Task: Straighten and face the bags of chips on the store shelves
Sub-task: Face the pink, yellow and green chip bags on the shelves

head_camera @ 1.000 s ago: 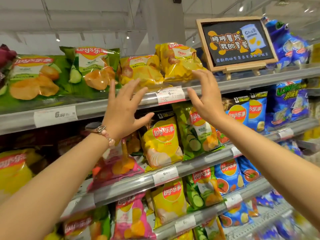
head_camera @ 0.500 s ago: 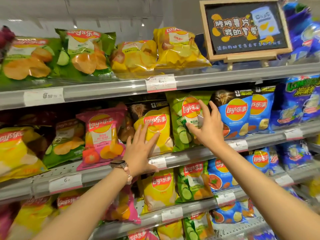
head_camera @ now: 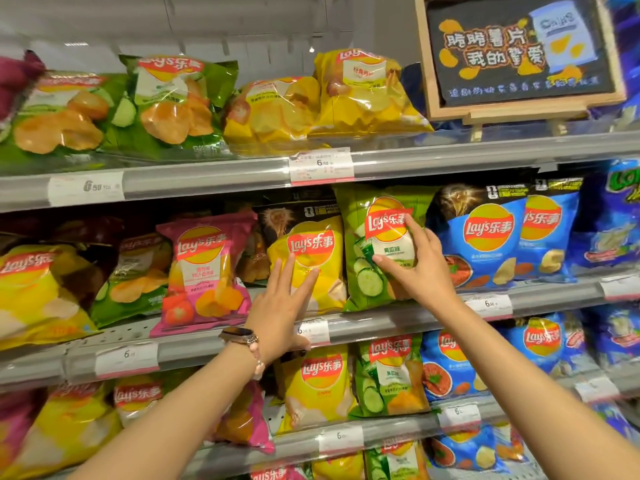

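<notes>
Chip bags, location: middle shelf, standing in a row behind the front rail; further rows on the shelves above and below.
Pink bag: leans left, tilted off upright, just beside the yellow bag. Risk: a sideways push on its neighbour is likely to tip it further or slide it toward the rail.
Left hand: fingers straight and spread, resting flat on the lower front of the yellow bag; nothing is pinched. A watch sits on the wrist.
Yellow bag: upright, logo facing out, touching the green bag. Risk: flat pressure gives no hold, so the slick film can slip under the palm and the bag can rotate or fall back.
Price tag: clipped to the rail directly under the left hand. Risk: the heel of the hand may knock it loose.
Right hand: thumb and fingers curled around the front of the green bag, holding it mid-height.
Green bag: nearly upright, logo forward. Risk: a firm squeeze crushes chips or creases the face; pulling forward could carry the base over the rail.
Blue bag: just beside the green bag. Risk: displacement if the green bag is shifted right.
</notes>
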Tool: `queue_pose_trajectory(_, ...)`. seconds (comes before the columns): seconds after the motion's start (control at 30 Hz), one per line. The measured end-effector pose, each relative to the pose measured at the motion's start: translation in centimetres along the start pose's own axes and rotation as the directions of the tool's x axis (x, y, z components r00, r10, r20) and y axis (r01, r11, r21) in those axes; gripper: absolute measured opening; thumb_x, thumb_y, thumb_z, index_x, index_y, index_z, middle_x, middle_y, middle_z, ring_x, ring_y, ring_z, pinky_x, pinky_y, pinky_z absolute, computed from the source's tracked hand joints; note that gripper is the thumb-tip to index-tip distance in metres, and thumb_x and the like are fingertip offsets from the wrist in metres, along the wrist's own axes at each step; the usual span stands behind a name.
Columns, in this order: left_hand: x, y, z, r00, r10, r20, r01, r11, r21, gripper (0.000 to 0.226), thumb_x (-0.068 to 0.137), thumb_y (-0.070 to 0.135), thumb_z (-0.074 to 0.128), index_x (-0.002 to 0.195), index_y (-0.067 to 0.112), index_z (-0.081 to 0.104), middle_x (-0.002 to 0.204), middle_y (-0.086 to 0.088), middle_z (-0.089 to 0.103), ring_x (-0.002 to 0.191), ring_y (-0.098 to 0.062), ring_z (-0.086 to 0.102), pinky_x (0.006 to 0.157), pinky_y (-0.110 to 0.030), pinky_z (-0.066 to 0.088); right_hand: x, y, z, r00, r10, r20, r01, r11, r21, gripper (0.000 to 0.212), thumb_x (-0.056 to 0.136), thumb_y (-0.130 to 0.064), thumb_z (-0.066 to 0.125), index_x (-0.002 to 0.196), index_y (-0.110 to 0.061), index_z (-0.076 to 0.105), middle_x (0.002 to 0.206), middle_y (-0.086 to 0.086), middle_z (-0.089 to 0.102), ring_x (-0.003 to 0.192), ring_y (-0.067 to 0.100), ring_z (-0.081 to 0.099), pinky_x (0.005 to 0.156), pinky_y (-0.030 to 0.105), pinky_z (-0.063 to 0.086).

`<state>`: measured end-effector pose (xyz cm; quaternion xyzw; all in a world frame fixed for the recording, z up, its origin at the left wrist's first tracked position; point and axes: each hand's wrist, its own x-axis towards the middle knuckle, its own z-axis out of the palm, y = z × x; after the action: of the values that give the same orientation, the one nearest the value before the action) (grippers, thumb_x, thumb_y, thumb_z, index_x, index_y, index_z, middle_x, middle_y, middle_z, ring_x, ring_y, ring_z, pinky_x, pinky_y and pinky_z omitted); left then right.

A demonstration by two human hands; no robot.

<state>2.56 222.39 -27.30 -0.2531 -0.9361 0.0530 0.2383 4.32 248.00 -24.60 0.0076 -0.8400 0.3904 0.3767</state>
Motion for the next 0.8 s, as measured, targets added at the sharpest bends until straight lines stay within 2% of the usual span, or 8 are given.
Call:
queue_pose_trajectory(0.1, -0.1, 0.1, -0.2, 1.0, 0.0, 0.015, 0.0, 1.0, -0.001, 0.131, 0.064, 0.06, 0.077, 0.147, 0.036, -0.021, 0.153, -0.009, -0.033, 0.144, -0.03, -0.022, 0.102, -0.04, 0.044, 0.0, 0.0, 0.0, 0.998, -0.036, -0.046, 0.039, 0.998, 0.057, 0.083, 0.075, -0.048, 0.073, 0.145, -0.032, 0.031, 0.15, 0.013, 0.028, 0.136, 0.028, 0.034, 0.105, 0.042, 0.037)
queue_pose_trajectory(0.2, -0.2, 0.1, -0.4, 1.0, -0.005, 0.03, 0.005, 1.0, 0.0, 0.13, 0.065, 0.059, 0.077, 0.147, 0.036, -0.021, 0.153, -0.008, -0.034, 0.143, -0.03, -0.023, 0.102, -0.041, 0.043, -0.2, -0.2, -0.1, 0.989, -0.074, -0.13, 0.091, 0.987, 0.132, 0.076, 0.074, -0.042, 0.076, 0.14, -0.03, 0.04, 0.144, 0.01, 0.037, 0.128, 0.018, 0.039, 0.095, 0.028, 0.036)
queue_pose_trajectory(0.3, -0.2, 0.2, -0.3, 0.999, -0.014, 0.036, 0.014, 1.0, 0.011, 0.129, 0.065, 0.061, 0.076, 0.147, 0.036, -0.021, 0.149, -0.006, -0.039, 0.144, -0.03, -0.023, 0.103, -0.042, 0.042, -0.4, -0.8, -0.4, 0.979, -0.105, -0.177, 0.142, 0.967, 0.211, 0.07, 0.074, -0.034, 0.078, 0.136, -0.028, 0.046, 0.136, 0.006, 0.045, 0.118, 0.009, 0.043, 0.092, 0.022, 0.036)
queue_pose_trajectory(0.43, -0.2, 0.0, -0.5, 0.998, -0.015, 0.057, 0.014, 1.0, 0.016, 0.129, 0.064, 0.063, 0.075, 0.147, 0.037, -0.02, 0.148, -0.004, -0.039, 0.144, -0.029, -0.021, 0.106, -0.045, 0.038, -0.7, -1.9, -0.7, 0.98, -0.113, -0.167, 0.158, 0.944, 0.289, 0.067, 0.073, -0.03, 0.079, 0.133, -0.031, 0.048, 0.131, 0.002, 0.048, 0.115, 0.011, 0.049, 0.093, 0.025, 0.041)
queue_pose_trajectory(0.57, -1.0, -1.0, -1.2, 0.997, 0.028, 0.074, -0.022, 0.997, -0.077, 0.122, 0.066, 0.07, 0.068, 0.148, 0.036, -0.015, 0.155, -0.007, -0.029, 0.145, -0.026, -0.02, 0.116, -0.049, 0.016, -1.4, -2.9, -0.3, 0.975, -0.104, -0.195, 0.161, 0.939, 0.304, 0.066, 0.072, -0.032, 0.08, 0.131, -0.031, 0.051, 0.131, 0.002, 0.05, 0.116, 0.01, 0.049, 0.096, 0.03, 0.042)
queue_pose_trajectory(0.67, -2.8, -2.0, -1.8, 0.998, 0.01, -0.066, -0.024, 0.979, -0.203, 0.101, 0.077, 0.062, 0.064, 0.152, 0.029, 0.005, 0.159, -0.007, -0.013, 0.147, -0.023, -0.011, 0.118, -0.052, 0.01, -2.5, -3.5, 0.4, 0.973, -0.091, -0.21, 0.157, 0.934, 0.322, 0.066, 0.072, -0.031, 0.08, 0.131, -0.027, 0.052, 0.131, 0.003, 0.051, 0.12, 0.015, 0.049, 0.097, 0.029, 0.04)
queue_pose_trajectory(0.73, -4.2, -2.9, -2.1, 0.969, -0.056, -0.241, -0.005, 0.97, -0.245, 0.081, 0.082, 0.047, 0.068, 0.148, 0.019, 0.03, 0.158, -0.013, 0.012, 0.146, -0.03, 0.011, 0.113, -0.056, 0.019, -3.1, -4.1, 1.1, 0.969, -0.1, -0.225, 0.17, 0.934, 0.313, 0.066, 0.071, -0.031, 0.081, 0.13, -0.027, 0.053, 0.13, 0.001, 0.052, 0.118, 0.011, 0.047, 0.095, 0.025, 0.037)
queue_pose_trajectory(0.8, -5.1, -4.3, -2.3, 0.907, -0.193, -0.374, 0.082, 0.953, -0.291, 0.07, 0.08, 0.035, 0.072, 0.14, 0.013, 0.043, 0.152, -0.015, 0.029, 0.14, -0.035, 0.028, 0.109, -0.055, 0.027, -3.6, -4.8, 1.9, 0.965, -0.102, -0.24, 0.176, 0.934, 0.312, 0.067, 0.07, -0.031, 0.081, 0.13, -0.028, 0.053, 0.13, 0.002, 0.051, 0.116, 0.007, 0.045, 0.093, 0.022, 0.035)
